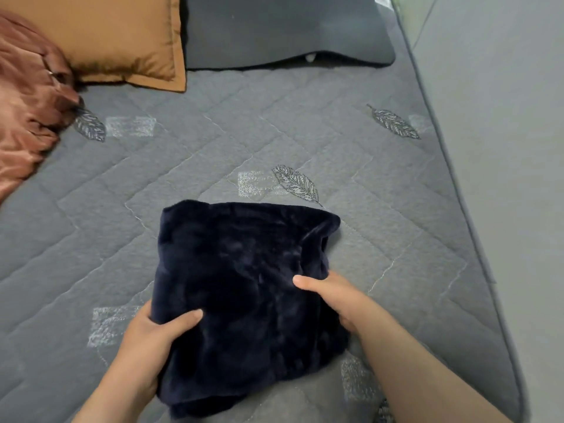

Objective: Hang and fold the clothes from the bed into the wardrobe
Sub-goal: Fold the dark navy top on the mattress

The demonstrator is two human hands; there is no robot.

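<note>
A folded dark navy fleece garment [244,285] lies on the grey quilted bed [183,163] near its front edge. My left hand [152,334] grips the garment's left edge, thumb on top and fingers tucked underneath. My right hand [332,297] grips the right edge the same way, thumb lying across the top of the fabric. The garment is roughly rectangular, with a loose fold at its far right corner. The wardrobe is out of view.
An orange-brown pillow [122,38] and a dark grey pillow [283,29] lie at the head of the bed. Crumpled rust-coloured satin cloth [27,111] sits at the left edge. A grey floor [503,102] runs along the bed's right side.
</note>
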